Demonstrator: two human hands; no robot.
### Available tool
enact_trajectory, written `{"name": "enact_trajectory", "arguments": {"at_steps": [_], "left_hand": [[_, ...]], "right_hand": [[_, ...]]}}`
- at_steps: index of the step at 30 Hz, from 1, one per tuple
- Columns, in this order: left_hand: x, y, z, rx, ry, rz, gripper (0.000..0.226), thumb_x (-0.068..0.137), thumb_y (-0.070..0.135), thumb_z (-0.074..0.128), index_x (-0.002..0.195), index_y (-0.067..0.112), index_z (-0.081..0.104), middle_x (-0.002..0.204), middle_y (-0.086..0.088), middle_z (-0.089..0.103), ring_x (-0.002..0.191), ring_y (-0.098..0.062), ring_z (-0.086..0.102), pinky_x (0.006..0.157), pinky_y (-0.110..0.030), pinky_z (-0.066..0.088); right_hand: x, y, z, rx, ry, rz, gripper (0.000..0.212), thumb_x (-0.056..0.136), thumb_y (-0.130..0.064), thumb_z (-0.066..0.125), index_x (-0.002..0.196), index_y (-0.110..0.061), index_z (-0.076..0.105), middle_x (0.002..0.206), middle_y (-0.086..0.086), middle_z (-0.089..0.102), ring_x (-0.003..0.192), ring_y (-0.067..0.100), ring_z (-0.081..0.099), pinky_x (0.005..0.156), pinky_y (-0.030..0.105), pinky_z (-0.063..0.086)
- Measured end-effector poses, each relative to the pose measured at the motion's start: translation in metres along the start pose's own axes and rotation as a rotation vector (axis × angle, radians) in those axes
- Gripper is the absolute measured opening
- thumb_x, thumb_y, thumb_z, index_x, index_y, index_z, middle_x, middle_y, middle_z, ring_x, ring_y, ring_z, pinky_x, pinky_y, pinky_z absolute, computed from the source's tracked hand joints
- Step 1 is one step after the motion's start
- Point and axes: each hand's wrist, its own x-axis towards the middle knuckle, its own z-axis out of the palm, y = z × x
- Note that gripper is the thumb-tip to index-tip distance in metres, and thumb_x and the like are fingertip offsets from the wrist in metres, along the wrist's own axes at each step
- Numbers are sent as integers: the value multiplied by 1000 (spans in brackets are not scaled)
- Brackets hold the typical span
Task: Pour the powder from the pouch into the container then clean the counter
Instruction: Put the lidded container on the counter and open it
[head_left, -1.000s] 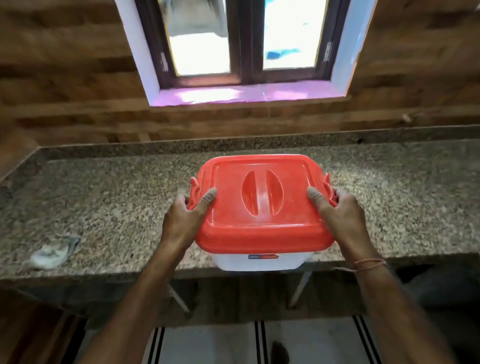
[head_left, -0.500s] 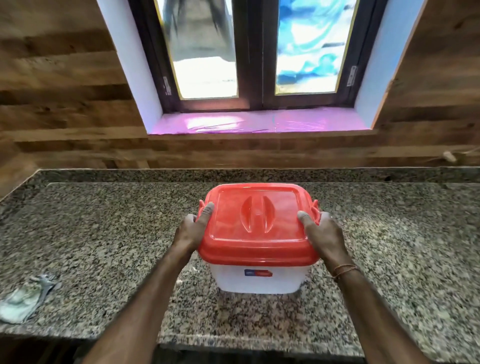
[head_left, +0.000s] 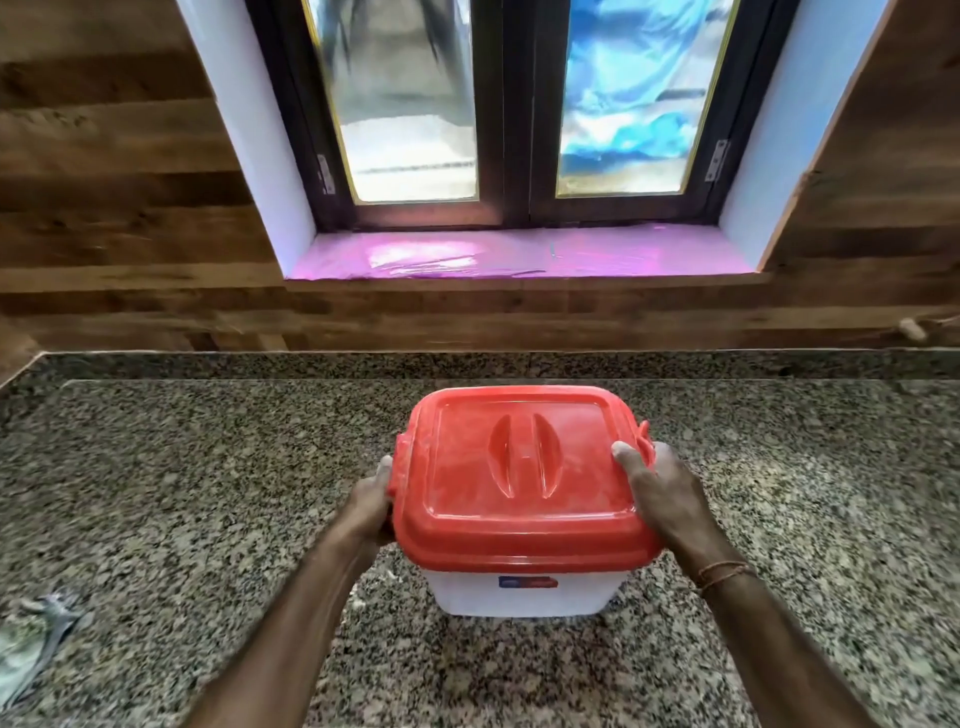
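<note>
Both hands grasp the container, left hand and right hand clasping opposite sides under its red lid, as it sits mid-counter, a crumpled pouch lying far left

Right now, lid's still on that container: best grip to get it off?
Take the red lid by its two side latches, one hand from each side, as the left hand and right hand already sit. The clips stick out at the left and right edges; the molded center handle looks shallow, better for lifting once both are released.
</note>
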Motion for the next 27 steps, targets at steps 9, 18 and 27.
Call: {"name": "enact_trajectory", "arguments": {"at_steps": [9,18,27], "left_hand": [[-15,15,9,-101,-153,236,61,93,58,64,140,23,47,115,-17,73,90,-33,79,71,-52,65],[-3,12,6,-217,-176,261,52,94,48,65,134,16,58,112,-19,76,93,-32,76,66,-37,64],[-29,11,0,-18,-91,325,83,93,61,60,161,35,21,140,-14,59,99,-30,75,72,-52,65]], "right_hand": [[-1,6,13,111,94,129,64,102,-63,27,97,-12,66,90,15,72,73,28,70,71,45,63],[9,37,17,578,43,411,64,103,-57,38,79,-8,72,78,16,68,71,29,65,83,56,58],[-33,0,22,397,66,-29,54,100,-65,32,132,-27,54,104,7,76,80,24,79,63,41,65]]}}
